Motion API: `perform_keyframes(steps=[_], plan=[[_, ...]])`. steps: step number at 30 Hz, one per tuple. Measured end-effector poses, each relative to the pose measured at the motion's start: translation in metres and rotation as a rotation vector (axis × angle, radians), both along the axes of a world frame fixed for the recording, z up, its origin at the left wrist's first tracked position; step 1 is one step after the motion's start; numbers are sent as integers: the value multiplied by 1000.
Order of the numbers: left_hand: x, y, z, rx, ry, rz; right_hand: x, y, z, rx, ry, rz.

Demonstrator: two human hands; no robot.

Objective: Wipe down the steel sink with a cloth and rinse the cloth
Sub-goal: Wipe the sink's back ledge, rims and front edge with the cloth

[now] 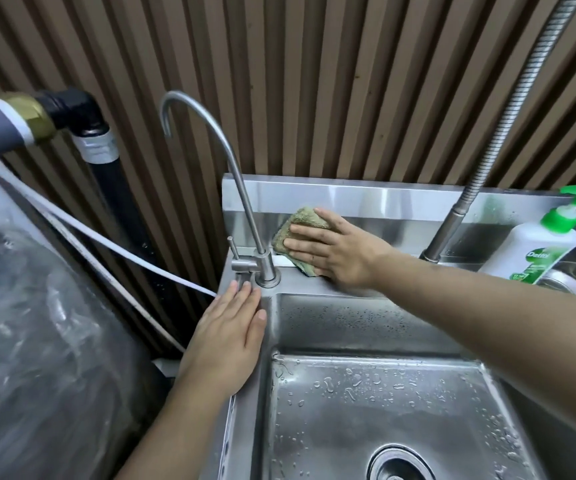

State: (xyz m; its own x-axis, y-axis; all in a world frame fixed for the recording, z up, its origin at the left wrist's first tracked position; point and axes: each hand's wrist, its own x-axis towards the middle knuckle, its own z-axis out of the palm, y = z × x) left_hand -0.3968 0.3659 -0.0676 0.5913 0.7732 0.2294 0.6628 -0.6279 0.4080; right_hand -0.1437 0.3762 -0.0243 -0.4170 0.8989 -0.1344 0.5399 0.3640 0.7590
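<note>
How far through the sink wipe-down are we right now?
Done: hard to judge; nothing looks clearly finished. In hand: the right hand presses the green cloth flat on the backsplash beside the gooseneck tap, while the left hand rests on the sink rim. Left: the basin holds water droplets, and no water runs for rinsing the cloth.

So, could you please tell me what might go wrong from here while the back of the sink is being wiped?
1. The right hand presses the cloth close to the slim faucet; a wider stroke could bump its lever.
2. The soap bottle stands on the ledge further right and might get knocked over.
3. The left hand rests on the wet rim and could slip.
</note>
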Motion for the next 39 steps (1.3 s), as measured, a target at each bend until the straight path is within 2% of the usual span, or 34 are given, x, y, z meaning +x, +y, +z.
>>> perform_keyframes(steps=[2, 7, 9, 13, 15, 17, 19, 22, 26, 29, 31, 33, 36, 39], plan=[[1, 1, 0, 22, 20, -9, -21, 17, 7, -17, -35, 55], [0, 5, -7, 65, 91, -17, -66, 61, 17, 74, 19, 189], [-1, 6, -9, 84, 66, -22, -61, 58, 18, 171, 84, 150], [-1, 6, -9, 84, 45, -25, -44, 21, -20, 494, 601, -207], [-1, 5, -7, 75, 49, -18, -40, 5, -33, 598, 787, -423], [0, 5, -6, 71, 45, -20, -32, -5, -29, 669, 1033, -634], [-1, 6, -7, 56, 42, -15, -24, -13, -13, 802, 1375, -872], [-1, 10, -11, 68, 33, -22, -19, -12, 16, 1031, 1785, -1059], [-2, 11, -14, 45, 28, -12, -49, 18, 33, 1084, 2097, -1226], [-2, 14, -13, 29, 22, -28, -95, 34, 26, 887, 2310, -1199], [-2, 13, -12, 13, 20, -26, -112, 32, 13, 732, 2359, -1147], [-2, 10, -11, 10, 2, -7, -94, 23, 6, 771, 2290, -1101], [-1, 8, -9, -7, -16, 3, -30, 9, 4, 1150, 2189, -1144], [-1, 8, -9, -7, -9, 0, 8, 1, 10, 1407, 2245, -1209]])
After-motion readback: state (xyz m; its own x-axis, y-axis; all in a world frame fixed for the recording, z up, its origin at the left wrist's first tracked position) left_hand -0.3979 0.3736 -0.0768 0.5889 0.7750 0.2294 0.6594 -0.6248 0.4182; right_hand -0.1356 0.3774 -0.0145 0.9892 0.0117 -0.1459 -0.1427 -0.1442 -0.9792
